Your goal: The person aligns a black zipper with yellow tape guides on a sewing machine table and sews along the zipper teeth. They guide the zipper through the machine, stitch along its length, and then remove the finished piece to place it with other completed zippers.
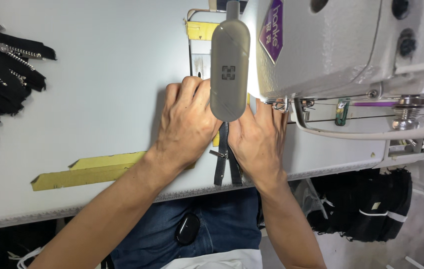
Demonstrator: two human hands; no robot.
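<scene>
A black zipper [226, 162] with metal teeth lies on the white table [97, 99], running from the front edge up under the sewing machine head [341, 45]. My left hand [187, 122] presses flat on the zipper's left side. My right hand [259, 137] presses on its right side, fingers reaching under the machine near the needle area. A grey oblong lamp [229, 65] hangs in front and hides the fingertips and the spot where the zipper meets the needle.
A pile of black metal-toothed zippers [2, 69] lies at the table's far left. Strips of yellow tape [85, 169] are stuck near the front edge. Black fabric bundles [371, 204] hang below the table on the right.
</scene>
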